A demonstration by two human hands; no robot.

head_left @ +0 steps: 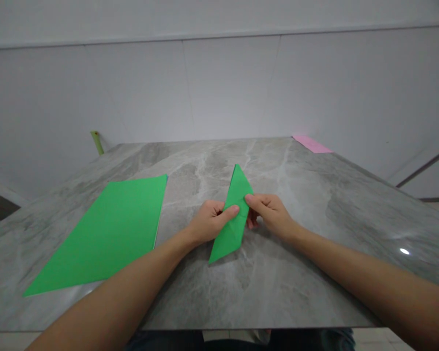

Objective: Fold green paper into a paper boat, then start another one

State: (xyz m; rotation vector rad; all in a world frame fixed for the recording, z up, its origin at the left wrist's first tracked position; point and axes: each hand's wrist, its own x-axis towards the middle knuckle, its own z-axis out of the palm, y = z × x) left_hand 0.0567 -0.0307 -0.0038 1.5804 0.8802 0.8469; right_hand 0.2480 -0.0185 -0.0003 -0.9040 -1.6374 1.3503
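Note:
A folded piece of green paper [229, 238], long and pointed at both ends, is held just above the table in front of me. My left hand [212, 219] grips its left edge, with the thumb flat across the front face and the fingers behind. On the right edge, my right hand [269, 212] pinches the paper between thumb and fingers; some of those fingers curl beneath it. The paper tilts, its upper tip leaning away from me and its lower tip towards the table's front edge.
Larger green sheets [106, 229] lie flat on the left of the grey marbled table [300, 292]. A pink sheet [312, 144] rests at the far right corner. Near the far left corner is a light green strip [97, 143]. A white wall [223, 87] stands behind the table.

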